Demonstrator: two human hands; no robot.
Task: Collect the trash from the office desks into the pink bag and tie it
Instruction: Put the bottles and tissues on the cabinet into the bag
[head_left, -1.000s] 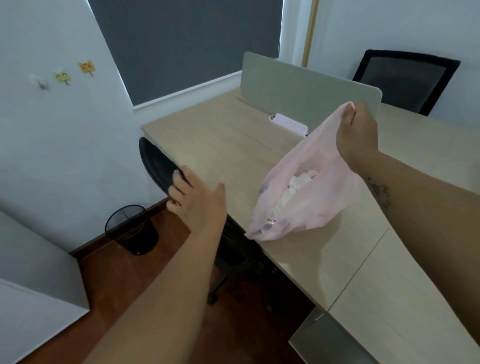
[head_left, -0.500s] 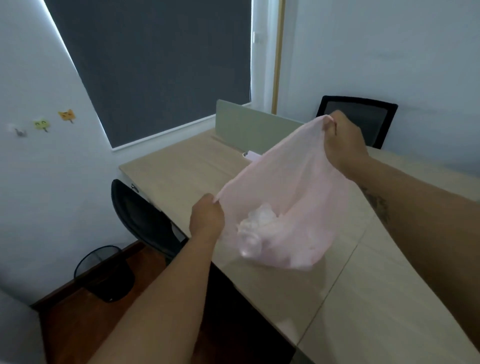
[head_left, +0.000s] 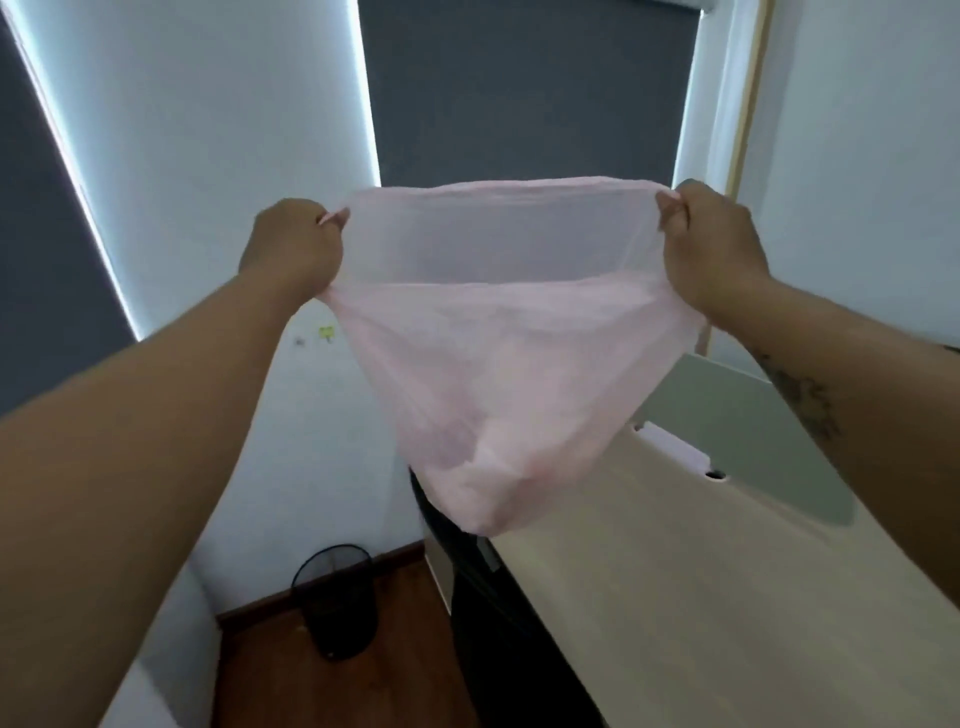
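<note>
The pink bag (head_left: 498, 364) hangs in the air in front of me, stretched wide between both hands. My left hand (head_left: 293, 244) is shut on the left end of its rim and my right hand (head_left: 711, 239) is shut on the right end. The thin plastic is see-through; pale crumpled trash shows as a lump in the bag's bottom (head_left: 493, 478). The bag's bottom hangs above the left edge of the light wooden desk (head_left: 727, 597).
A black mesh waste bin (head_left: 335, 600) stands on the wooden floor by the wall at lower left. A dark office chair (head_left: 467, 571) is tucked against the desk's left edge. A grey-green divider panel (head_left: 753, 431) runs along the desk at right. Dark window blinds fill the wall ahead.
My left hand went from empty to gripping the bag's rim. Both hands lifted the bag off the desk and pulled its opening wide. The view tilted up toward the window.
</note>
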